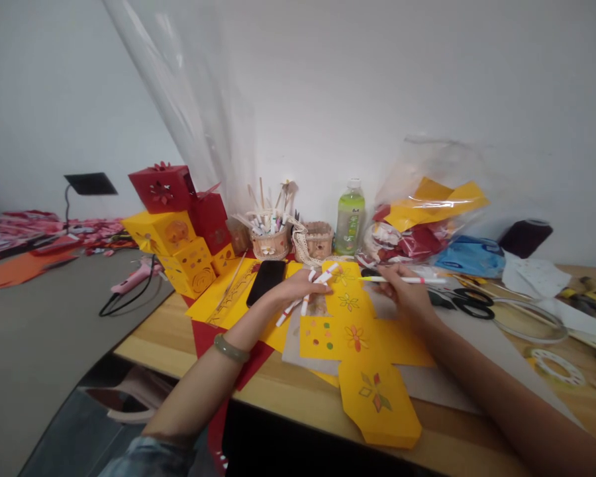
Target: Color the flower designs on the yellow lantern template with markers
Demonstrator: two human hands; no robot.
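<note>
A yellow paper box template (356, 358), cut out flat and decorated with coloured flowers and dots, lies in front of me. My left hand (298, 286) is closed around several white felt-tip pens (305, 303) with red bands, over the template's left edge. Between the fingers of my right hand (404, 295) is a white marker (420, 281), held level. Its yellowish tip points left, over the upper part of the template near a flower drawing; whether it touches the paper I cannot tell. A black phone (267, 283) lies just left of my left hand.
Red and yellow paper boxes (166, 228) are stacked at the left. Behind stand a pen basket (271, 244), a smaller basket (314, 240) and a green drink bottle (351, 218). Scissors (471, 303), a tape roll (557, 366) and a plastic bag of scraps (422, 218) lie right.
</note>
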